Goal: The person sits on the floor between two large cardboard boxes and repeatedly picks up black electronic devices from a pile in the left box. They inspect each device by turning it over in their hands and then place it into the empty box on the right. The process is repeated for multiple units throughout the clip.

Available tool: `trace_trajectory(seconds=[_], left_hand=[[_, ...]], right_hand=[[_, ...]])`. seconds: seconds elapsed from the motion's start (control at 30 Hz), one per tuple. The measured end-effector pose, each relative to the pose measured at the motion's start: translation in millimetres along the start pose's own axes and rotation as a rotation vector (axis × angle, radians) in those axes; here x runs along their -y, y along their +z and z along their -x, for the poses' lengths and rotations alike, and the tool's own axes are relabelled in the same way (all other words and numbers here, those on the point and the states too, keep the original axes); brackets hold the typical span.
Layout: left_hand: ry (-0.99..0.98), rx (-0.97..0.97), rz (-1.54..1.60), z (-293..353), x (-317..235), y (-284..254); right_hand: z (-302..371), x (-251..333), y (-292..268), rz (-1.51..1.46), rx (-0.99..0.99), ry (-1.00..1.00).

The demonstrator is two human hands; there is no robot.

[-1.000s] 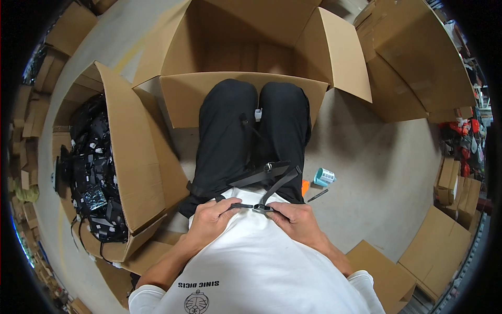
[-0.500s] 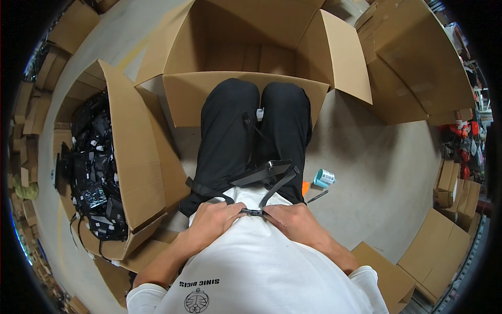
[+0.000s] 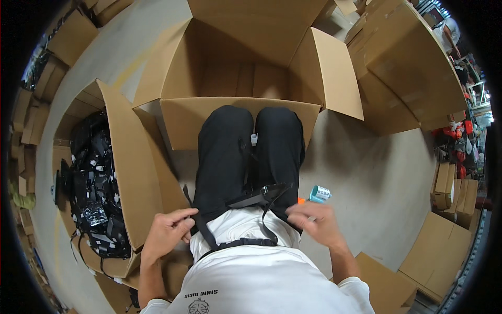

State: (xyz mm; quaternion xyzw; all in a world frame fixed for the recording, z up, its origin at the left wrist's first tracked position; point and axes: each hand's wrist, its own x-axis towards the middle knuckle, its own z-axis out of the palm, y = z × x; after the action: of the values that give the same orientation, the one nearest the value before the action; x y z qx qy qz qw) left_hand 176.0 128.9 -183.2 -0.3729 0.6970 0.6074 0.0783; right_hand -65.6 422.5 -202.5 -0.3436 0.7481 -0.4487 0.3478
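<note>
A black strap belt (image 3: 238, 243) with a buckle runs across my waist over the white shirt. A flat black device (image 3: 256, 198) on straps lies over my lap. My left hand (image 3: 170, 233) is at my left hip, thumb and forefinger apart, fingertips beside a loose strap end (image 3: 203, 226); whether they touch it I cannot tell. My right hand (image 3: 318, 222) hovers at my right thigh, fingers loosely bent and apart, holding nothing visible. Just beyond it are a teal cylindrical container (image 3: 319, 194) with a white label and a small orange thing (image 3: 301, 201).
An open cardboard box (image 3: 235, 123) stands before my knees. At left, another open carton (image 3: 133, 172) holds many black bagged parts (image 3: 97, 183) with cables. Large cartons (image 3: 408, 68) stand at the far right, and a flattened box (image 3: 384, 282) lies at lower right.
Both hands have left the belt buckle at my waist and moved apart, the left to my left hip, the right to my right thigh. The view has shifted slightly.
</note>
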Motion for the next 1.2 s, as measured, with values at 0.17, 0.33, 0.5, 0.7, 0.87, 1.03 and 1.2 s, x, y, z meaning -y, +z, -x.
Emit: trace_trajectory(seconds=[0.17,0.33,0.5,0.7,0.87,1.03,1.2], left_hand=[[0.445,-0.023,-0.231,-47.2,-19.0,41.7],[0.772,0.035,-0.573,-89.3,3.7,94.1],[1.042,-0.059,-0.493,-67.5,-30.4,81.6],[1.200,-0.371,-0.257,-77.7,-90.9,31.2],[0.864,-0.837,-0.471,-73.6,-67.5,-63.7],[0.330,-1.140,-0.154,-11.9,-35.5,-178.7],[-0.106,-1.293,-0.594,42.7,32.7,-289.9]], right_hand=[[-45.2,9.6,9.7,0.249,-0.247,-0.203],[-61.6,-4.1,23.9,0.392,-0.066,-0.274],[-39.5,13.5,7.3,0.265,-0.104,-0.448],[-49.2,35.1,-5.2,-0.147,-0.482,-0.447],[-80.3,17.4,-9.0,-0.675,-0.750,-0.349],[-84.3,-61.3,-59.2,-0.287,-0.831,-0.204],[-133.6,-59.4,-70.0,-0.398,-0.729,-0.330]])
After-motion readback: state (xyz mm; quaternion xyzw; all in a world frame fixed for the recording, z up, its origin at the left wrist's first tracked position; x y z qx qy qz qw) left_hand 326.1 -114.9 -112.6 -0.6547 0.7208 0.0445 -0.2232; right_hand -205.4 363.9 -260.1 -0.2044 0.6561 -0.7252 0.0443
